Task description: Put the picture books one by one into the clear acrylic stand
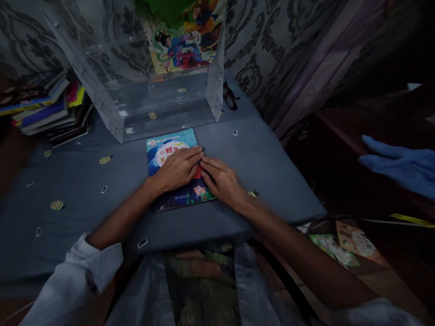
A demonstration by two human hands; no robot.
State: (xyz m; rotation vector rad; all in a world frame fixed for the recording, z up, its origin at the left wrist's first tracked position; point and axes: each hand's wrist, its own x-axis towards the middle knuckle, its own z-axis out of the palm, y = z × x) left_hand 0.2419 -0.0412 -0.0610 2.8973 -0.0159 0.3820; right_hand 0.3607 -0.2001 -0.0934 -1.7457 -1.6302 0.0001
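Note:
A thin blue children's book [176,195] with a fish picture and red Chinese characters lies closed on the cloth-covered table [121,231]. My left hand [178,169] rests flat across the middle of its cover, fingers stretched toward the right edge. Along that right edge lies my right hand [224,180], its fingers extended and their tips close to the left fingertips. Both hands touch the book and partly cover its title. Neither hand appears to be wrapped around anything.
Behind the book stands a clear acrylic rack [164,123] with a green picture book [184,38] in it. A stack of books [47,106] is at the left, eyeglasses [230,97] beside the rack. At right are a blue glove [409,165] and booklets [358,243] lower down.

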